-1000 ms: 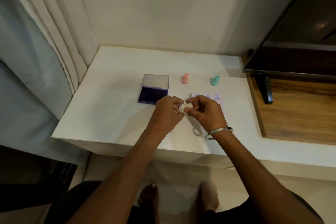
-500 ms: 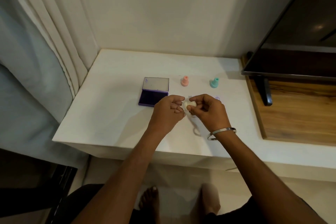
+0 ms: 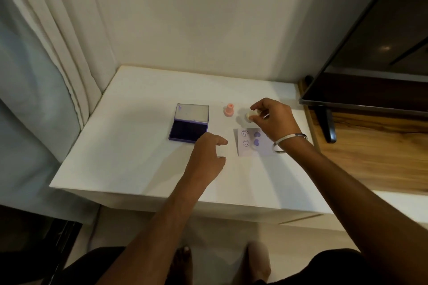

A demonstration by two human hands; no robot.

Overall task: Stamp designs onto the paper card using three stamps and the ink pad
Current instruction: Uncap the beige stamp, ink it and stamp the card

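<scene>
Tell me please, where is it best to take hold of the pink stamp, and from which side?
Pinch the pink stamp by its narrow upper neck, coming straight down from above. It stands upright on a wider base, alone on the white table, so the neck is free all round. The left hand is open and nearer to it.

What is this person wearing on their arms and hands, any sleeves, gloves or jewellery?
No gloves and no sleeves show: both forearms are bare down to the bottom edge of the picture. The right hand has a plain silver-coloured metal bangle round its wrist. The left hand and its wrist carry nothing. No rings can be made out.
</scene>
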